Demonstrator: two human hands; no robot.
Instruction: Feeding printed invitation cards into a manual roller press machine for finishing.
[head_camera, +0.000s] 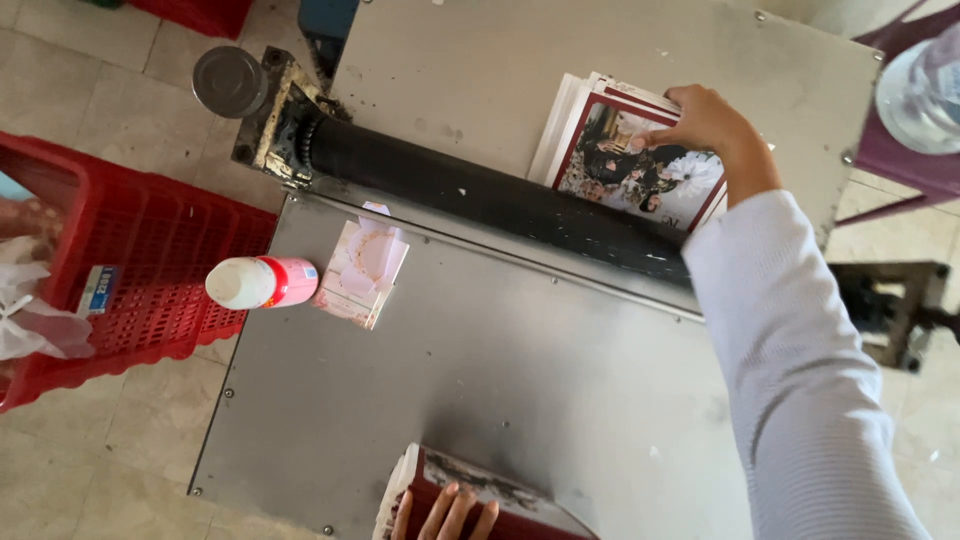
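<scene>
Right hand (705, 118) pressing far photo stack (625, 150) beyond black roller (500, 198); left hand (445, 515), fingers spread, flat on near red-edged stack (480, 495).

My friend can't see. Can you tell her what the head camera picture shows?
A person's right hand rests on a stack of printed photos behind a black roller on a grey metal table. The left hand touches another stack at the near edge. A pink bottle lies by a red crate.

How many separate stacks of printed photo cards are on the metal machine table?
3: one under the right hand beyond the black roller, one small stack beside the pink bottle, one under the left hand at the near edge.
</scene>
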